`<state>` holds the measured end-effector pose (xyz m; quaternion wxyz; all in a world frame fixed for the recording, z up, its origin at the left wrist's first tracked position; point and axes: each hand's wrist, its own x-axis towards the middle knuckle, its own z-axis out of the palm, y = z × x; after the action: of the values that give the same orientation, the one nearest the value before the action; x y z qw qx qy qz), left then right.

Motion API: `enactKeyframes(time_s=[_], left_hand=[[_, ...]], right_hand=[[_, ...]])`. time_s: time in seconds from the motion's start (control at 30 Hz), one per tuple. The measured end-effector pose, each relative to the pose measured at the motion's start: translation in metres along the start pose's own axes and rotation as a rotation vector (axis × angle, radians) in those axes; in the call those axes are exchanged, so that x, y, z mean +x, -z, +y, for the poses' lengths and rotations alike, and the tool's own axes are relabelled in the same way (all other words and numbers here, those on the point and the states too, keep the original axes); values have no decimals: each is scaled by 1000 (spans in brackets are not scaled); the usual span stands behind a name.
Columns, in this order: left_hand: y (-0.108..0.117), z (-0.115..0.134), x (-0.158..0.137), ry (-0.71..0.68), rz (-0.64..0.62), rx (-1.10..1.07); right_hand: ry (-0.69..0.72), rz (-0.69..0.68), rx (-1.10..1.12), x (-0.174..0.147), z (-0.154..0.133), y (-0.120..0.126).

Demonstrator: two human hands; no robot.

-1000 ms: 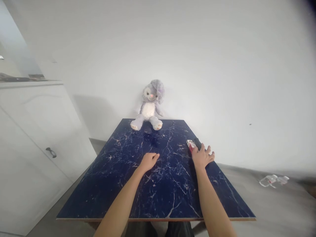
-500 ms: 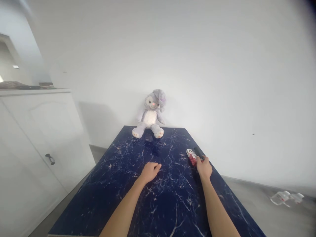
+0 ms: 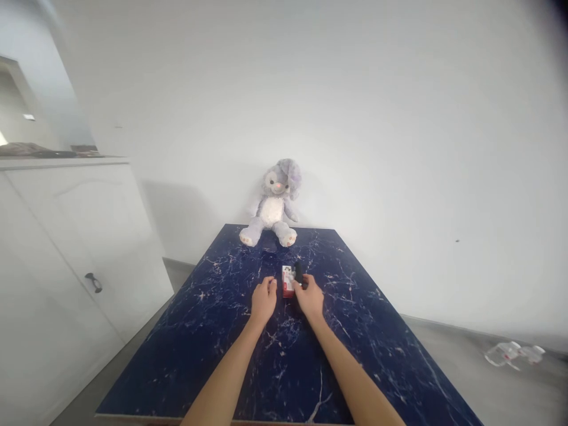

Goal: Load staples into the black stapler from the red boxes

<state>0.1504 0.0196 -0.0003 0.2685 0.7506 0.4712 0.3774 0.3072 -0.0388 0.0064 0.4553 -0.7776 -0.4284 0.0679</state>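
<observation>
Head view: the right hand [image 3: 311, 297] holds a red-and-white box [image 3: 287, 284] together with a black object [image 3: 298, 271]; the left hand [image 3: 264, 300], loosely curled, thumb slightly parted, is just beside the box. Beyond both hands sits a plush toy [image 3: 271, 213].

Desk [image 3: 199, 349]: smooth, glossy, marble-look top. Toy [image 3: 272, 213], at far edge: fuzzy plush cloth. Box [image 3: 287, 276], between side edges: smooth, card-like. Cabinet [image 3: 57, 236], beyond left edge: smooth, matt; handle [image 3: 94, 283] metal-looking.
</observation>
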Motion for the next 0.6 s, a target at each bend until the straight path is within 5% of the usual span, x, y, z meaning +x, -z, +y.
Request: enactKeyframes(time_s=[0.13, 0.33, 0.47, 0.6], left_hand=[[23, -21, -2, 29, 56, 39], [94, -72, 8, -35, 98, 122], [117, -91, 16, 108, 147, 77], [115, -93, 16, 72, 72, 44]], right_hand=[[-30, -27, 38, -20, -44, -44], [93, -145, 99, -50, -101, -104], [207, -215, 170, -44, -108, -124], [227, -213, 192, -13, -92, -132]])
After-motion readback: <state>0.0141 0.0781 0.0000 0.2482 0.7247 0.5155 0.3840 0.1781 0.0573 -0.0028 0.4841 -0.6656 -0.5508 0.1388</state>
